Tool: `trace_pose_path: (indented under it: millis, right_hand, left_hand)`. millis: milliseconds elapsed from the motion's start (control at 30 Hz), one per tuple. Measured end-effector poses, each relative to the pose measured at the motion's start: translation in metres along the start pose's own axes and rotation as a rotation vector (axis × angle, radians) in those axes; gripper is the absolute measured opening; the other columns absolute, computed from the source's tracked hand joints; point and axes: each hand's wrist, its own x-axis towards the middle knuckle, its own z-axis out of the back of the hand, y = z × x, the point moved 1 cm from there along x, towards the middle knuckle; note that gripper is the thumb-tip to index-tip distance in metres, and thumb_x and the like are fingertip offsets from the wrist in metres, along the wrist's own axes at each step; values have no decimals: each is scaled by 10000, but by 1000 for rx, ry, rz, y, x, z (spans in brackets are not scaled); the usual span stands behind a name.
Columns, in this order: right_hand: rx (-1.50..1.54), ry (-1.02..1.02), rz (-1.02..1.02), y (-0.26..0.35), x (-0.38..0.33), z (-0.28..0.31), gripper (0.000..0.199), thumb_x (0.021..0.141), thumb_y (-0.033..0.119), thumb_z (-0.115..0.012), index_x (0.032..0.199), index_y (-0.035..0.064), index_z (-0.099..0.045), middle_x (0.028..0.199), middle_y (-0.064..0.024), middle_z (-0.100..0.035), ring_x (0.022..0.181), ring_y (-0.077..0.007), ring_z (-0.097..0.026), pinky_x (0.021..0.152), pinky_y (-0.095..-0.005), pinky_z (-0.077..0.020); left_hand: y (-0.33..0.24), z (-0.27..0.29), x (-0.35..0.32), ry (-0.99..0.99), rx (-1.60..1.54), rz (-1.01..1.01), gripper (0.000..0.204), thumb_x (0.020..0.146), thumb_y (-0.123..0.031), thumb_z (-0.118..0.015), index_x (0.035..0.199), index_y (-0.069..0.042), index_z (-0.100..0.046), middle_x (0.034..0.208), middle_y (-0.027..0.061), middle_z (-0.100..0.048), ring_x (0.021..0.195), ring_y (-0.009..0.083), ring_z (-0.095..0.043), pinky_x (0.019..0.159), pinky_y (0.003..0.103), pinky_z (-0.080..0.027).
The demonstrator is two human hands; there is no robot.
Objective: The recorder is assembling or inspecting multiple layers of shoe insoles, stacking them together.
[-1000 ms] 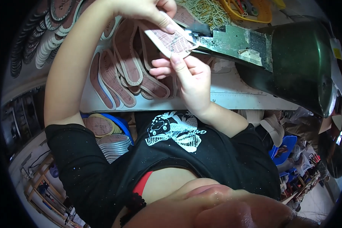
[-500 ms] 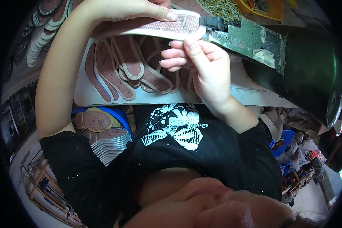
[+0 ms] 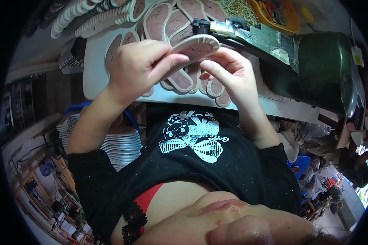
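My left hand [image 3: 141, 67] is closed around a shoe insole [image 3: 198, 48], its thumb on the pinkish-brown face. A pale strip wraps the insole's rim and is pleated around the rounded end, which tilts up to the right. My right hand [image 3: 231, 71] is beside that end with loosely curled fingers. Its index finger passes partly behind the insole, and its thumb stands apart below the rim. Contact there cannot be made out. Just beyond the insole is the dark working end [image 3: 201, 26] of a green machine [image 3: 274, 45]. More edged insoles [image 3: 180, 81] lie beneath my hands.
The white tabletop [image 3: 95, 61] ends in front of my body. Pale cord [image 3: 239, 12] is heaped at the back beside a yellow basket [image 3: 288, 18] of tools. Rows of edged pieces [image 3: 110, 18] stand at the far left. Stacked insoles [image 3: 120, 147] sit low at my left.
The insole has come away from the machine's working end, toward me. My left hand has moved down and toward me with it. My right hand has shifted slightly right, its fingers now partly behind the insole.
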Motion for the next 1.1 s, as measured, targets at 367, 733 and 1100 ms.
trace_pose_path:
  millis: [367,733,1100]
  right_hand:
    - [-1116,525,229,33,-33,-27,195,851,209,-659,792,24,-670,621,-167,-586,554,-312,-599,523,-392,-458]
    - [-305,61,-168,-39,1,-32,325,966,293,-558,897,-17,-629,647,-23,-591,527,-72,-529,484,-218,-424]
    - [-787,308,-289,-73,-23,-16,406,898,281,-649,1149,-36,-611,711,-82,-649,651,-105,-616,590,-263,-480]
  left_hand:
    - [-21,14,-52,33,266,-490,313,743,-311,-729,853,-34,-636,687,29,-589,598,178,-579,554,298,-443]
    - [165,-10,-137,-433,-293,1087,865,834,-439,-680,1378,114,-298,1367,300,-415,1297,329,-415,1048,385,-358]
    - [192,-10,-175,-548,-638,983,300,868,-168,-675,1065,23,-552,929,71,-614,825,126,-586,701,274,-479]
